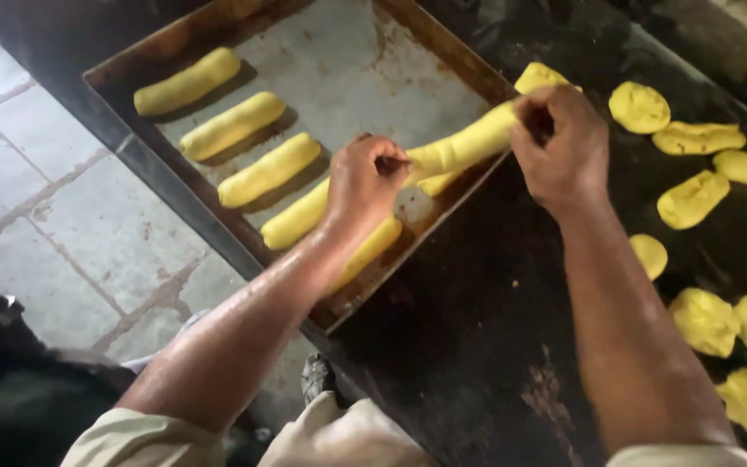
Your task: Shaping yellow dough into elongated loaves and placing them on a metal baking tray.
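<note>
While stretched over the tray's near corner: held at both ends, clear of the metal.
Roll (464,147): smooth yellow dough, long and tube-shaped, slightly thicker toward the right end.
Left hand (369,182): closed around the roll's left end, fingers curled tight, above the tray.
Right hand (564,147): pinched shut on the roll's right end, just past the tray's right edge.
Tray (365,60): shallow rectangular metal, grey and stained, rusty-brown rim.
Logs (251,149): finished yellow pieces, rounded ends, lying side by side in a row on the tray.
Table (469,346): dark, scuffed surface under and right of the tray.
Lumps (693,199): flattish, uneven yellow dough pieces, well right of the tray.
</note>
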